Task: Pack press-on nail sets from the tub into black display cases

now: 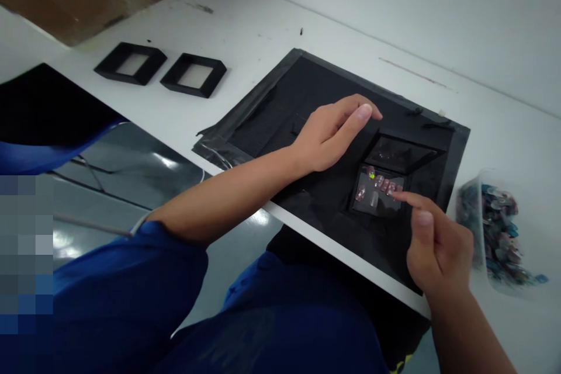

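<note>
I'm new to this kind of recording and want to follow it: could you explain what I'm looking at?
There is no machine here: a person works with two bare hands. The single picture comes from a camera worn on their head, looking forward and down.

On the white table lies a black mat. On it, a small black case stands open with pinkish, nail-shaped pieces inside. The right hand points a finger at them, apparently touching. The left hand is over the mat; I see nothing held in either.

Rightward is a clear tub of colourful bits; leftward, two black frames.
</note>
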A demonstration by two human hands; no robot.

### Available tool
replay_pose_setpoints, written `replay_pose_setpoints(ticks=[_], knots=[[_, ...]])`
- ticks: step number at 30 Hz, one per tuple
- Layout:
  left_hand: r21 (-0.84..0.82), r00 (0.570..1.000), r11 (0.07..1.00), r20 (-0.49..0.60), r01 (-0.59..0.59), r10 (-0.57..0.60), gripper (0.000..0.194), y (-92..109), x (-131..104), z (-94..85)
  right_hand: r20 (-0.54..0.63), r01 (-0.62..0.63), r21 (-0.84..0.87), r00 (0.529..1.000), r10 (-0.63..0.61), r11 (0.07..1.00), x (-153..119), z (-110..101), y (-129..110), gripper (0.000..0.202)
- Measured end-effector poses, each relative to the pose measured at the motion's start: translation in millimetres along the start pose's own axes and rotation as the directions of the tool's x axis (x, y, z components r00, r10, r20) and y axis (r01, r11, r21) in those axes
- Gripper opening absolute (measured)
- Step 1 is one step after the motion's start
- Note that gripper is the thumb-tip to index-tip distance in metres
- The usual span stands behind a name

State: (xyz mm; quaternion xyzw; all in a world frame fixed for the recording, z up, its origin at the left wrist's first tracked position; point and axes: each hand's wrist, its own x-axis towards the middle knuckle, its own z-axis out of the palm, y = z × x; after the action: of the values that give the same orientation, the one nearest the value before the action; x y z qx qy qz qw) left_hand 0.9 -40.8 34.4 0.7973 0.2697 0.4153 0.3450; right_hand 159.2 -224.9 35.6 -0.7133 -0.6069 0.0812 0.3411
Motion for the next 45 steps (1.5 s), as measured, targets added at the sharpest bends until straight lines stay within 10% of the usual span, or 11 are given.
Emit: replay_pose_setpoints(ticks=[5, 10, 14, 32, 45], knots=[[-0.034, 0.992, 0.998, -0.109, -0.059, 0.055, 0.064, 1.9, -1.3, -3.0, -0.033, 0.047, -0.07, 0.998, -0.049, 0.996, 4.8, 6.2, 4.9, 0.036], [-0.042, 0.891, 0.923, 0.249, -0.383, 0.381, 0.069, -5.1, 2.2, -12.7, 0.067, 0.218, -0.184, 0.976, -0.209, 0.959, 8.9, 7.1, 17.0, 0.032], [-0.001, 0.829, 0.922, 0.438, -0.387, 0.348, 0.069, -9.7, 3.5, -12.7, 0.145, 0.265, -0.235, 0.961, -0.236, 0.935, 9.6, 9.7, 22.3, 0.034], [0.005, 0.83, 0.902, 0.394, -0.431, 0.394, 0.072, -10.7, 1.0, -6.7, 0.352, 0.006, -0.068, 0.936, 0.018, 0.998, 22.4, 5.2, 24.6, 0.05], [-0.029, 0.792, 0.868, 0.395, -0.496, 0.466, 0.071, -9.8, 0.0, -5.6, 0.451, -0.179, 0.046, 0.882, 0.14, 0.983, 33.8, -0.2, 13.5, 0.026]])
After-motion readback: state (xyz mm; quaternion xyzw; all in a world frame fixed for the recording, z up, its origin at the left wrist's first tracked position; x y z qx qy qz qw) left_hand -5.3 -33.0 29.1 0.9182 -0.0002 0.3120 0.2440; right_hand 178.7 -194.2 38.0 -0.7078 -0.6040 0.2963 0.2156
